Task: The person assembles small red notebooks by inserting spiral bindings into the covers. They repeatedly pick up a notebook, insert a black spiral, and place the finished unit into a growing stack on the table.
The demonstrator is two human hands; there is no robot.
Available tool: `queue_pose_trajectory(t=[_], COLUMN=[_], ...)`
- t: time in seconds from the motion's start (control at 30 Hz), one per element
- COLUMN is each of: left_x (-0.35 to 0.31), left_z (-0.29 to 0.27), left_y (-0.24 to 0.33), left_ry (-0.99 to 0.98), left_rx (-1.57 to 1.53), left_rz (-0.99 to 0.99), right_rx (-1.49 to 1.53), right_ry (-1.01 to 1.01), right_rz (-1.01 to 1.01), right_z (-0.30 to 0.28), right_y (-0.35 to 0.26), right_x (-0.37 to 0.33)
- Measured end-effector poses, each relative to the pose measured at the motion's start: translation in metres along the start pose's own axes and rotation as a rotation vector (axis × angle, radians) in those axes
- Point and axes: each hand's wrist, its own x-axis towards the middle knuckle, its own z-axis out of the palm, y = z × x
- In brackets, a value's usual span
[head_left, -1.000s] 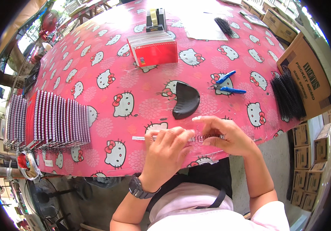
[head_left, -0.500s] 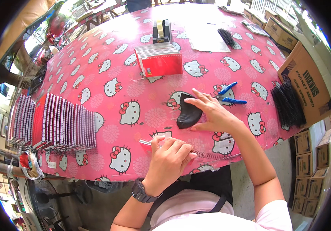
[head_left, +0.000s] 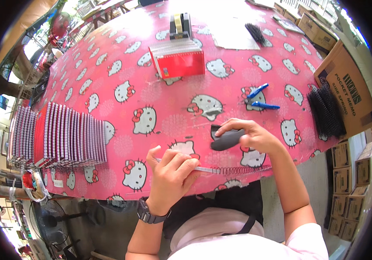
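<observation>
Near the table's front edge my left hand grips a thin memo notebook, its pale edge showing beside my fingers and most of it hidden under them. A dark wire spiral runs from the notebook's edge to the right, along the front of the table. My right hand is closed around a smooth, black, rounded object whose kind I cannot make out. Beyond that hand lie blue-handled pliers, their handles spread apart.
A block of red-covered notebooks stands ahead, before a tape dispenser. Rows of spiral-bound notebooks stand at left. Black spirals lie bundled at right against a cardboard box. Another spiral bundle lies by white paper.
My right hand has closed on the black object and drawn it nearer and to the right, turning it. My left hand has shifted slightly left; more of the notebook's edge shows beside the spiral.
</observation>
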Motion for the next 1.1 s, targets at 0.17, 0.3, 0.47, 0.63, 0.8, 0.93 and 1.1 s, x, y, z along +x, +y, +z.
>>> queue_pose_trajectory(t=[0.17, 0.3, 0.47, 0.63, 0.8, 0.93, 1.1], left_x=[0.0, 0.002, 0.001, -0.003, -0.001, -0.009, -0.03], left_z=[0.007, 0.008, 0.008, 0.011, 0.012, 0.016, 0.034], left_y=[0.002, 0.002, 0.002, 0.0, 0.0, -0.014, -0.026], left_ry=[-0.006, 0.022, 0.03, 0.07, 0.112, 0.357, 0.269], left_rx=[0.006, 0.003, -0.029, -0.107, -0.106, -0.334, -1.098], left_rz=[-0.002, 0.007, -0.038, -0.078, -0.103, -0.255, -0.506], right_rx=[-0.087, 0.008, -0.217, -0.645, -0.35, -0.039, -0.591], right_ry=[-0.038, 0.05, 0.098, 0.144, -0.034, -0.001, 0.117], right_rz=[-0.101, -0.065, -0.062, 0.047, -0.098, -0.023, 0.052], right_z=[0.025, 0.02, 0.015, 0.021, 0.027, 0.025, 0.03], right_y=[-0.01, -0.016, -0.021, -0.033, -0.032, -0.029, -0.028], right_x=[-0.019, -0.021, -0.016, 0.0, 0.006, 0.01, 0.022])
